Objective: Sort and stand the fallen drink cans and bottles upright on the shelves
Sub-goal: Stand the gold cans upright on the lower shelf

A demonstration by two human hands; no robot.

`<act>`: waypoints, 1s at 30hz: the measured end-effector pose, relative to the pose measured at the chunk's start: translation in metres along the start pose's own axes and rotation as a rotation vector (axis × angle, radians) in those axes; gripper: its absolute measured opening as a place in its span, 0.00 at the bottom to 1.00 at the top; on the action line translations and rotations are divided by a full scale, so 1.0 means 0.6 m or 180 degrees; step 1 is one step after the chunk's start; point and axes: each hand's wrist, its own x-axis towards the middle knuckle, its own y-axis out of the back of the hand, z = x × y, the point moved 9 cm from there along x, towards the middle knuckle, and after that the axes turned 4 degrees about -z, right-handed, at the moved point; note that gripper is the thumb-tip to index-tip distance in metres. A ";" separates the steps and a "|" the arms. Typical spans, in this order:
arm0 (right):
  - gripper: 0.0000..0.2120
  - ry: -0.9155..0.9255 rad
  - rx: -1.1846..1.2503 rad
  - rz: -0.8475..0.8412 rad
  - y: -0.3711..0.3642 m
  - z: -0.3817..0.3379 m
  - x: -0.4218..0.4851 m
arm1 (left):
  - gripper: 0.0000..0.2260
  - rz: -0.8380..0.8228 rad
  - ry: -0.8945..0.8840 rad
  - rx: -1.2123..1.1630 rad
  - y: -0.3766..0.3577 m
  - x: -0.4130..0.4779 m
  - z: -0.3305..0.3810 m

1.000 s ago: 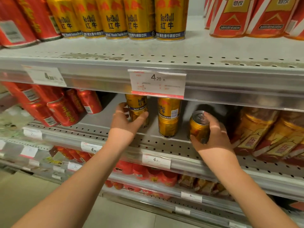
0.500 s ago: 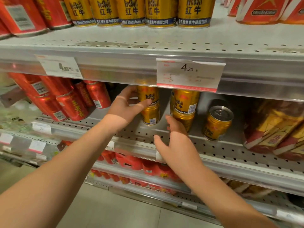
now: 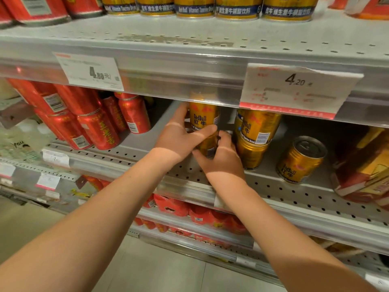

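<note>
Grey perforated metal shelving in a shop aisle, with a pale tiled floor point(image 3: 157, 270) below. On the upper shelf point(image 3: 189, 39), only the bottoms of a row of gold cans point(image 3: 237, 9), tops cut off by the frame. On its front rail, a 4.00 price tag point(image 3: 90, 72) at left and a 4.20 price tag point(image 3: 299, 87) at right.

On the middle shelf point(image 3: 294, 192), from the left:
- Red cans point(image 3: 96, 127), packed and stacked two high.
- Left hand point(image 3: 179, 142) wrapped round a gold Red Bull can point(image 3: 203, 119), thumb across its front, fingers behind.
- Right hand point(image 3: 221, 159) just beside, curled round the lower gold can point(image 3: 207, 146) under it and mostly hiding it.
- A second stack point(image 3: 255, 135) of two gold cans, upright.
- A lone gold can point(image 3: 301, 161), standing apart.
- Far right, red-and-gold packs point(image 3: 362, 165), blurred and cut off.

Lower shelves dim, contents hard to make out.
</note>
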 end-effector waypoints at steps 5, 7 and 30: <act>0.37 0.0175 -0.0033 -0.0288 -0.021 -0.009 0.003 | 0.29 0.0028 -0.0015 0.0055 0.040 -0.016 -0.015; 0.36 0.0248 -0.0030 -0.0411 -0.037 -0.021 0.003 | 0.27 0.0119 0.0080 -0.0095 0.058 -0.025 -0.027; 0.32 -0.0043 0.0154 -0.0190 -0.172 -0.117 0.034 | 0.21 0.0129 -0.0209 -0.0617 0.201 0.012 -0.146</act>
